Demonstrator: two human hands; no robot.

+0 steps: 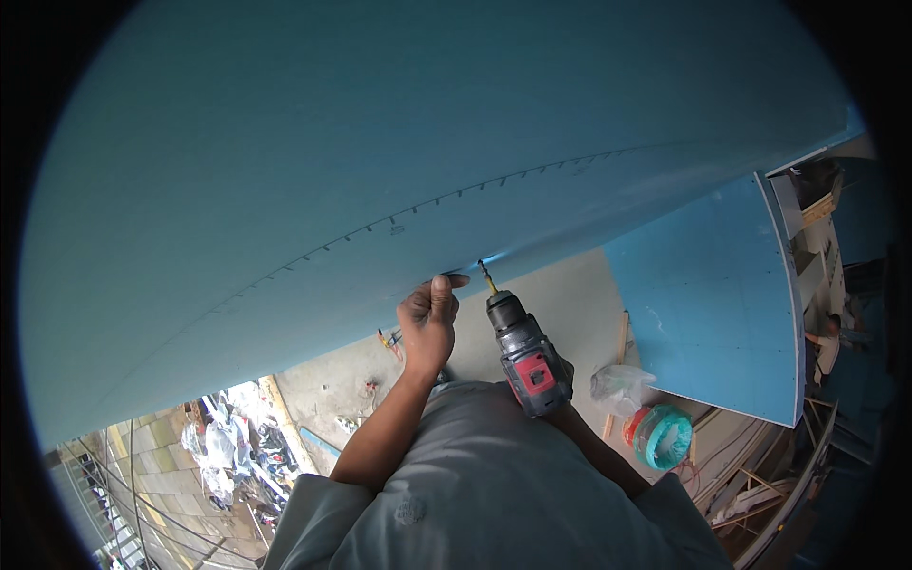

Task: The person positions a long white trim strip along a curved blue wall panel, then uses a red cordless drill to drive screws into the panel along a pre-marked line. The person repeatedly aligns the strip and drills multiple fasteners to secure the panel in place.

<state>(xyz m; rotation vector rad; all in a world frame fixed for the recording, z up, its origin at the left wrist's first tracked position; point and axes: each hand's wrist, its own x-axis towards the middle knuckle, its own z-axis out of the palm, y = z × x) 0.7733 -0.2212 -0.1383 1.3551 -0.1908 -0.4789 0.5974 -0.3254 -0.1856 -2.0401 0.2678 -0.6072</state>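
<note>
A large blue-green wall board [380,123] with a printed scale line stands before me. My right hand [565,404] grips a dark grey and red cordless drill [530,366], whose body hides most of my fingers. Its yellowish bit [488,277] points up at the board, its tip at or very close to the surface, where a bright spot of light shows. Left of the bit, my left hand [432,309] is closed near the board, thumb up and a fingertip toward the bit. Whatever it may pinch is too small to make out.
Another blue board [712,294] stands at the right. Below it are a teal and red roll-like bundle [662,437], a clear plastic bag [620,388] and wooden strips. A heap of plastic rubbish [237,446] lies lower left. Another person [828,337] is at the far right.
</note>
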